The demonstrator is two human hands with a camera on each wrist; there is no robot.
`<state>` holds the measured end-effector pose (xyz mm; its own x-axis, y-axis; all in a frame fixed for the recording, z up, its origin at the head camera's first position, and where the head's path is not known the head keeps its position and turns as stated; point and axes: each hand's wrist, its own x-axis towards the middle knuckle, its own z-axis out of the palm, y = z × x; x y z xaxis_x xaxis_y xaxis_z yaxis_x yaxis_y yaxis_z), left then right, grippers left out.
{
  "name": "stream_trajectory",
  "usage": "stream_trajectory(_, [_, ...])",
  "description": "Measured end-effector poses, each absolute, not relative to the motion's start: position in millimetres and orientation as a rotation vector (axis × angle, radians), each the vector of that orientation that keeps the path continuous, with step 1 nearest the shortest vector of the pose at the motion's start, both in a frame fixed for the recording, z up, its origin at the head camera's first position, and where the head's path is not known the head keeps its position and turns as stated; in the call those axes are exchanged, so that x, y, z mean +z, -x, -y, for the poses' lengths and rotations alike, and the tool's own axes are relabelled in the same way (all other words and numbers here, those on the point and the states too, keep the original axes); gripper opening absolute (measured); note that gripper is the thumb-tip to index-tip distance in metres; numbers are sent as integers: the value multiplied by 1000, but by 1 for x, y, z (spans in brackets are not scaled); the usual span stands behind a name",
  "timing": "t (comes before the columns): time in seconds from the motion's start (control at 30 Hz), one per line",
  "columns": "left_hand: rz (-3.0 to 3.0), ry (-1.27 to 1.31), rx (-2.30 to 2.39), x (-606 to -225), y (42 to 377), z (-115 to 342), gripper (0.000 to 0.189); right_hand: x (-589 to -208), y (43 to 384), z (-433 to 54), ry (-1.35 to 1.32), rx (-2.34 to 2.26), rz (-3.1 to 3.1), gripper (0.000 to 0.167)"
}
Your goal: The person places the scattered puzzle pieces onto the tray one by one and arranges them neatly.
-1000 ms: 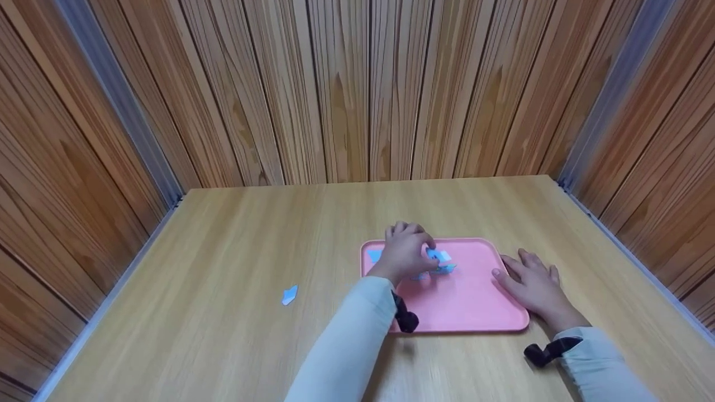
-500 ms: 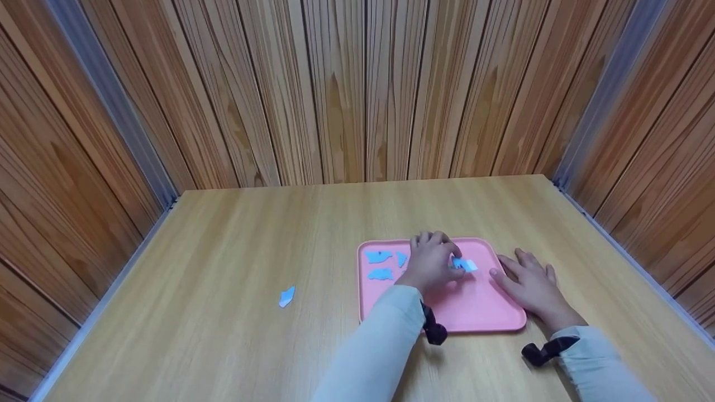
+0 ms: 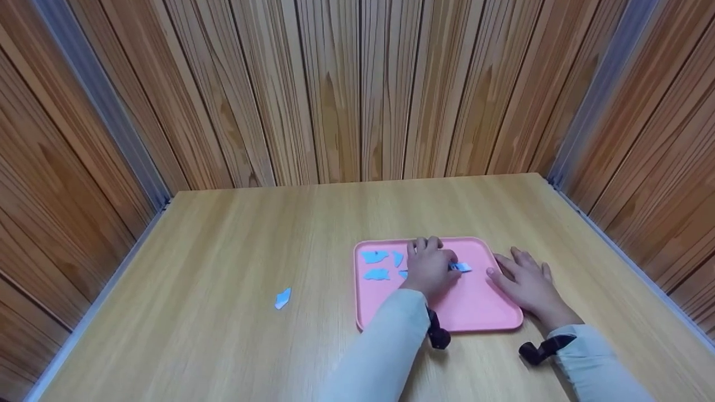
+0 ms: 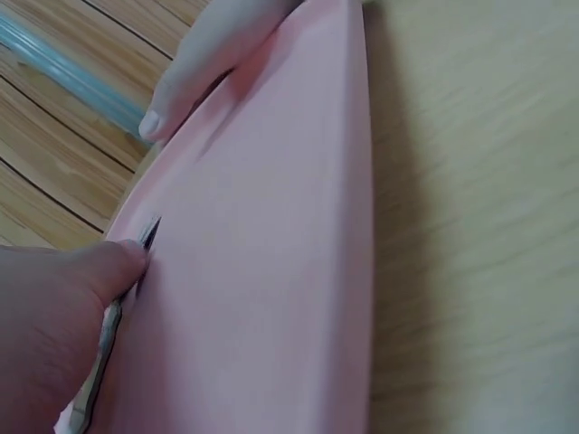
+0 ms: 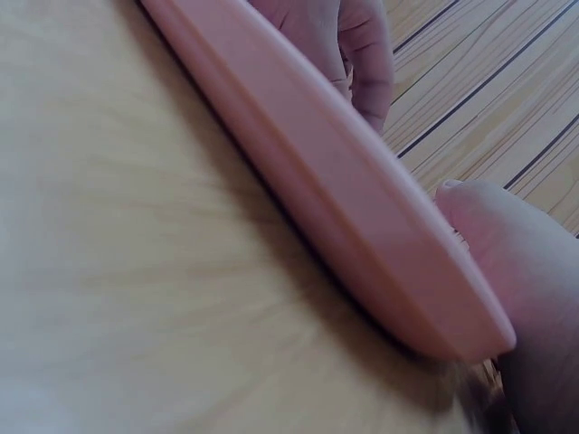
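Over the pink tray (image 3: 475,312), my left hand (image 3: 430,272) pinches a torn piece of blue and white paper (image 3: 462,267) between thumb and fingers. The left wrist view shows the thin edge of that paper (image 4: 106,348) standing out below the thumb, close over the tray floor. My right hand (image 3: 528,285) rests at the tray's right rim, its thumb along the edge and its other fingers spread outside. More blue paper pieces (image 3: 376,274) lie flat in the tray's upper left part, one partly hidden behind my left hand.
Left of the tray, a single blue and white paper piece (image 3: 283,298) lies on the wooden table (image 3: 234,251). Wood-panelled walls (image 3: 335,95) stand behind and on both sides. Each wrist carries a black camera strap (image 3: 438,332).
My left hand has moved right across the tray with the paper piece, then lowered it near the middle. The pieces at upper left have come into view. The right hand stays at the rim.
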<state>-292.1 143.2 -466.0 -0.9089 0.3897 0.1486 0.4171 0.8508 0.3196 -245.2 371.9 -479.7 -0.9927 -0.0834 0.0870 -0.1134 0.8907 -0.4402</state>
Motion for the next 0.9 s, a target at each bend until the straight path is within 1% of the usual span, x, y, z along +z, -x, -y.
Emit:
stream_trajectory(0.23, [2959, 660, -527, -468, 289, -145, 31, -478, 245, -373, -151, 697, 2989, 80])
stream_trajectory(0.37, [2939, 579, -566, -470, 291, -146, 39, -479, 245, -373, -155, 703, 2987, 80])
stream_trajectory(0.5, [2939, 494, -573, -472, 292, -145, 27, -480, 245, -373, -154, 702, 2977, 79])
stream_trajectory(0.6, [2940, 494, -548, -473, 293, -144, 24, -480, 246, -373, -148, 696, 2976, 78])
stream_trajectory(0.9, [2938, 483, -517, -474, 292, -150, 28, -479, 246, -372, -140, 697, 3006, 81])
